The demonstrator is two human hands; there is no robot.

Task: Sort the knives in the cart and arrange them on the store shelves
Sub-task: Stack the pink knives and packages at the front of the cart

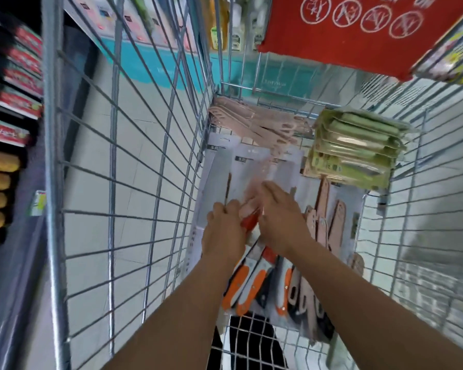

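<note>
Both my hands reach down into the wire cart [155, 198]. My left hand [223, 231] grips the near end of a packaged cleaver [238, 177] with a red handle. My right hand [281, 214] rests on the same pack from the right, fingers curled over it; the pack is blurred. Under my wrists lie orange-handled knives [247, 287] in white packs. Pink-handled knives [329, 209] lie to the right. A stack of green knife packs [356, 148] sits at the far right corner. Pink knife packs [251, 121] lie at the far end.
A red sign [345, 30] hangs on the cart's far upper right. Store shelves [14, 102] with red-labelled boxes and yellow items stand to the left. A teal shelf base [155, 62] lies beyond the cart. Pale floor tiles show through the wires.
</note>
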